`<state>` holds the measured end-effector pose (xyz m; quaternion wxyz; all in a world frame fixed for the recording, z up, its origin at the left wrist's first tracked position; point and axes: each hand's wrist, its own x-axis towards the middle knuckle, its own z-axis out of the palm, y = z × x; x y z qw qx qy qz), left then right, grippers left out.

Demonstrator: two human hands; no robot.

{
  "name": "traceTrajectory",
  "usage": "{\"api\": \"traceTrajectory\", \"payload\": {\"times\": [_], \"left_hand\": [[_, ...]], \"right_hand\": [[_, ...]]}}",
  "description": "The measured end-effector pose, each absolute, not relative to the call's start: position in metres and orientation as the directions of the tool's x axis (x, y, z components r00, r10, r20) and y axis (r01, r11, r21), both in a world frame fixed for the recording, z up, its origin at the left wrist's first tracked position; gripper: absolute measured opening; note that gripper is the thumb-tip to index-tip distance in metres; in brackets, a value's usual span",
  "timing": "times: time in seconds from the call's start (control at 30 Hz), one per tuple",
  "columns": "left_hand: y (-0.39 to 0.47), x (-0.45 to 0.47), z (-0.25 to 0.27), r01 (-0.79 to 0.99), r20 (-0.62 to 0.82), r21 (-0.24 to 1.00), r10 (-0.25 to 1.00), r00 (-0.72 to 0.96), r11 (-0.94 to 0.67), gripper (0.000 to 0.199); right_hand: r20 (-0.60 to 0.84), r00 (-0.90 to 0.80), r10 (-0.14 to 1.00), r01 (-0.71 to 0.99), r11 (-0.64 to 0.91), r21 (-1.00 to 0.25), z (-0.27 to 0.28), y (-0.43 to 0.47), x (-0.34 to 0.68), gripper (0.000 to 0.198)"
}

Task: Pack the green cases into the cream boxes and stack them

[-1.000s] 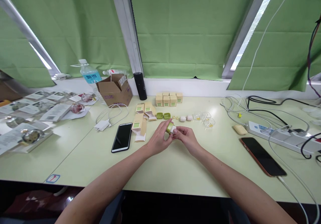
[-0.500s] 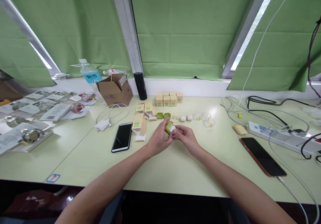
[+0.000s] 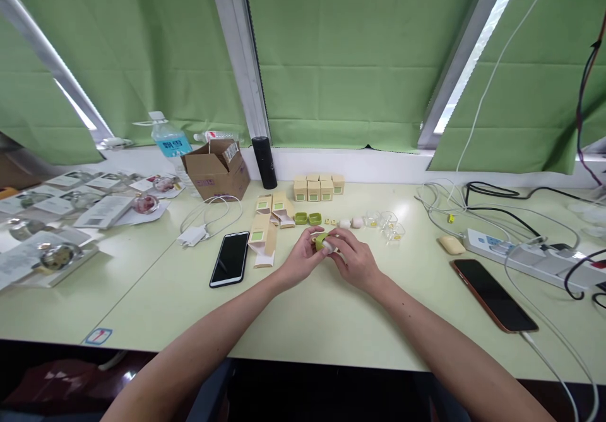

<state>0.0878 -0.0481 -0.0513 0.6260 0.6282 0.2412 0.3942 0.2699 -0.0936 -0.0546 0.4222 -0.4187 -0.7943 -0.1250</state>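
Observation:
Between my hands, above the table, is a small green piece (image 3: 320, 240) with a rounded white part (image 3: 327, 246) at its right side. My left hand (image 3: 298, 262) is closed around the green piece from the left. The fingers of my right hand (image 3: 355, 262) pinch the white part and cover much of it. Just beyond stand two small green square containers (image 3: 314, 218), with tiny yellow pieces (image 3: 333, 222) beside them. Farther right lie a pale pink cap-like piece (image 3: 356, 222), a white one (image 3: 344, 223) and several clear plastic pieces (image 3: 392, 229).
Opened cartons (image 3: 263, 236) lie left of my hands, near a phone (image 3: 230, 259). Small closed boxes (image 3: 313, 190) stand behind. A brown cardboard box (image 3: 215, 173) and black cylinder (image 3: 264, 163) are at the back. Rightward are a power strip (image 3: 502, 248), cables and another phone (image 3: 495, 296).
My right hand has turned, its fingers now reaching over the top of the white part. The green piece has tilted and is more covered. My left hand stays around it.

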Motion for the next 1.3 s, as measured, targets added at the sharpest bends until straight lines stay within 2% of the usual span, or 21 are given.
{"api": "traceTrajectory", "payload": {"times": [0.23, 0.43, 0.63, 0.83, 0.97, 1.13, 1.3], "left_hand": [[-0.051, 0.093, -0.054, -0.172, 0.273, 0.962, 0.785, 0.556, -0.213, 0.056], [-0.053, 0.098, -0.052, -0.16, 0.337, 0.941, 0.773, 0.538, -0.299, 0.058], [-0.055, 0.098, -0.051, -0.119, 0.29, 0.956, 0.801, 0.523, -0.268, 0.06], [-0.058, 0.099, -0.05, -0.112, 0.312, 0.949, 0.823, 0.475, -0.294, 0.055], [-0.06, 0.099, -0.051, -0.109, 0.341, 0.938, 0.822, 0.457, -0.329, 0.056], [-0.063, 0.1, -0.054, -0.077, 0.336, 0.939, 0.847, 0.412, -0.335, 0.057], [-0.063, 0.101, -0.057, -0.059, 0.338, 0.937, 0.856, 0.392, -0.344, 0.057]], "right_hand": [[0.767, -0.292, 0.572, 0.782, 0.604, -0.153, -0.061, -0.092, 0.27, 0.033], [0.804, -0.22, 0.552, 0.827, 0.543, -0.146, -0.062, -0.093, 0.266, 0.029], [0.796, -0.204, 0.57, 0.843, 0.515, -0.153, -0.068, -0.092, 0.264, 0.027], [0.798, -0.22, 0.56, 0.799, 0.573, -0.181, -0.071, -0.09, 0.262, 0.031], [0.816, -0.239, 0.526, 0.808, 0.574, -0.134, -0.07, -0.09, 0.26, 0.031], [0.866, -0.276, 0.418, 0.839, 0.544, 0.004, -0.067, -0.089, 0.258, 0.032], [0.872, -0.292, 0.393, 0.838, 0.544, 0.035, -0.064, -0.09, 0.256, 0.033]]}}
